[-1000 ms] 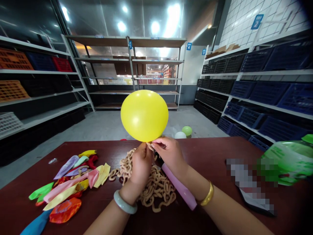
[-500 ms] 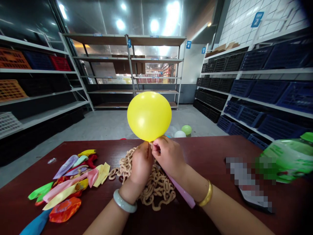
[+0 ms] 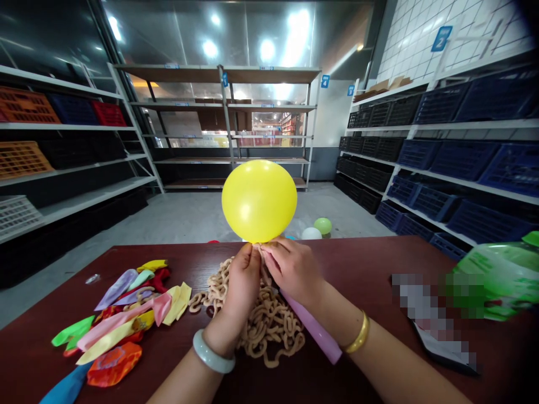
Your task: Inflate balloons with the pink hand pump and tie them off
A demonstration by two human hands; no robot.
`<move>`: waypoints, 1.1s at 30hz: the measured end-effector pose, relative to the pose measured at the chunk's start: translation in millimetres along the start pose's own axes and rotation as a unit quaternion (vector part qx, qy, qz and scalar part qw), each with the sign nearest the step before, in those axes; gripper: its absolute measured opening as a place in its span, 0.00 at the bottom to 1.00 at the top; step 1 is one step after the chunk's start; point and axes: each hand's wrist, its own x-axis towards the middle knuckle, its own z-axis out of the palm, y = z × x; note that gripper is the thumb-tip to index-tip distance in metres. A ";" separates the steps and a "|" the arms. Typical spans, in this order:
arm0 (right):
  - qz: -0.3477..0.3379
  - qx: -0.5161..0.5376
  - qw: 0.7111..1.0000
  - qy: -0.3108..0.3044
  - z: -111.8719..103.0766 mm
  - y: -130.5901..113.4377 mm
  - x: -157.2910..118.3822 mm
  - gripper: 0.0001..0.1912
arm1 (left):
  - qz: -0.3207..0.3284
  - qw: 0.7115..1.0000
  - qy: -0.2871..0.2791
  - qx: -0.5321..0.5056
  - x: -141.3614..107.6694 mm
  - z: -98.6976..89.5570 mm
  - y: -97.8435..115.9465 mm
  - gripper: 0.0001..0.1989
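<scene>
Pinched between the thumb and fingers of the left hand (image 3: 244, 278) was the neck of an inflated yellow balloon (image 3: 259, 201). Head view: the right hand (image 3: 297, 269) met the left at this neck, its fingertips pressed together; whether they held rubber or the short beige strand showing there could not be told. The balloon stood upright above both hands, over the far side of a heap of beige cord (image 3: 272, 322), the landmark for what follows. The heap lay in loose loops on a dark red table (image 3: 357, 264), partly hidden by the hands. Left of the heap were spread limp, uninflated balloons (image 3: 122, 322) of several colours. Just right of it, slanting beneath the right forearm, lay a purple tube-like piece (image 3: 314, 328). Well to its right were a flat, dark-edged object (image 3: 435, 342), partly pixelated, and, farther right, a green container (image 3: 501, 269). Beyond the heap, past the table's far edge, a white balloon (image 3: 311, 233) and a green balloon (image 3: 323, 226) appeared near floor level, with shelving (image 3: 269, 74) behind.
</scene>
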 end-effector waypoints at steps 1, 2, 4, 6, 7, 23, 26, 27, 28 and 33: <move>0.018 0.031 0.999 0.006 0.9 0.7 0.6 0.11 | 0.003 1.000 0.005 0.008 -0.2 -0.1 0.6 0.12; 0.045 0.061 0.997 0.016 2.2 1.7 1.3 0.10 | 0.009 1.000 0.011 0.022 -0.7 0.0 1.3 0.12; 0.106 0.121 0.986 0.037 5.5 3.9 2.7 0.07 | 0.024 0.998 0.019 0.059 -2.2 0.9 2.4 0.13; 0.155 0.173 0.971 0.049 7.9 5.7 4.2 0.06 | 0.045 0.994 0.022 0.098 -4.1 2.0 3.0 0.14; 0.172 0.193 0.965 0.051 8.5 6.2 4.8 0.05 | 0.054 0.992 0.025 0.115 -5.0 2.5 3.0 0.14; 0.309 0.417 0.852 0.063 9.8 5.2 8.7 0.05 | -0.060 0.994 -0.021 -0.089 -5.5 9.7 -0.8 0.13; 0.349 0.441 0.823 0.075 12.0 8.7 9.2 0.09 | -0.112 0.975 -0.028 -0.191 -5.3 14.4 -1.0 0.12; 0.357 0.443 0.818 0.083 12.8 10.0 9.3 0.09 | -0.127 0.968 -0.027 -0.214 -5.3 15.8 -0.5 0.12; 0.363 0.446 0.813 0.089 13.5 11.3 9.3 0.10 | -0.143 0.962 -0.025 -0.232 -5.3 17.1 0.6 0.13; 0.323 0.396 0.855 0.090 15.0 16.6 8.5 0.09 | -0.229 0.926 -0.051 -0.297 -6.1 18.6 9.8 0.12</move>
